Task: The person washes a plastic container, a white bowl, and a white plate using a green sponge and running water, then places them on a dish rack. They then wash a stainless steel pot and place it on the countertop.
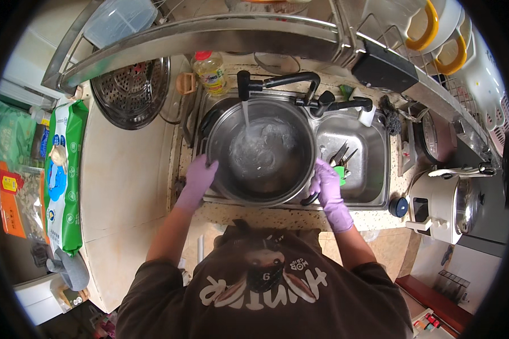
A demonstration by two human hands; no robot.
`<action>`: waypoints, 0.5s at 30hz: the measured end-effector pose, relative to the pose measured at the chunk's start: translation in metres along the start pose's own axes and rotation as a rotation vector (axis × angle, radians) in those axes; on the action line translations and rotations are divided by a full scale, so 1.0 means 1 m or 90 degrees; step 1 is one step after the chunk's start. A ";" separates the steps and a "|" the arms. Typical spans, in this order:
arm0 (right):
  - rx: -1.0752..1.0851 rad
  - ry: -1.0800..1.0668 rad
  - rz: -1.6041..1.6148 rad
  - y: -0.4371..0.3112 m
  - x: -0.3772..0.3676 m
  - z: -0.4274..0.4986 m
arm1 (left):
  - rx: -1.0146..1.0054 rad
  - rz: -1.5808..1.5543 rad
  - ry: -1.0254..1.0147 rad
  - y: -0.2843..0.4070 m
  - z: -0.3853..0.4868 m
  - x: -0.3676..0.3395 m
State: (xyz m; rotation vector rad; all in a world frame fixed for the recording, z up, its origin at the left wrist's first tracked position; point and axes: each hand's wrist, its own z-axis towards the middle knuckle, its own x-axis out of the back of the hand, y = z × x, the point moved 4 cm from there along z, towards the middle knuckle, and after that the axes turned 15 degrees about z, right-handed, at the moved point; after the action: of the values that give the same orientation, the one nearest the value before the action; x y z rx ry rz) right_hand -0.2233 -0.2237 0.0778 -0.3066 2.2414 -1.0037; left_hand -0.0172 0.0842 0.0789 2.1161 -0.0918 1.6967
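A large stainless steel pot [295,180] sits over the left basin of the double sink, with cloudy, swirling water inside. From the black faucet head [243,86], a stream of water [246,113] falls into it. My left hand [199,179], in a thin purple glove, grips the pot's left side at a dark handle mostly hidden by the fingers. On the opposite side my right hand [327,186], gloved the same way, holds the pot near its black right handle [309,199]. Utensils with dark handles [341,156] and a green item [340,174] lie in the right basin [367,169].
A metal dish rack [220,36] spans above the sink. Behind the pot stands a yellow detergent bottle [212,74]. A perforated steamer tray [135,93] leans at the left, near a green-and-white package [65,178]. To the right sits a white electric cooker [434,207].
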 end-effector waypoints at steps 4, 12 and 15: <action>-0.081 -0.134 0.087 0.018 -0.019 0.000 | 0.120 0.001 0.045 -0.021 0.002 0.017; 0.012 0.015 -0.069 -0.004 -0.010 0.002 | 0.046 -0.164 0.014 0.000 -0.016 0.019; -0.105 -0.089 0.038 0.016 -0.021 -0.002 | 0.133 -0.014 0.079 -0.020 -0.015 0.038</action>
State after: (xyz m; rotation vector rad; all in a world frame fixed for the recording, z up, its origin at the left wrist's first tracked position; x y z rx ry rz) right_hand -0.2082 -0.2020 0.0769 -0.3675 2.1955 -0.7443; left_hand -0.0153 0.1160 0.1112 2.1417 0.1510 1.8911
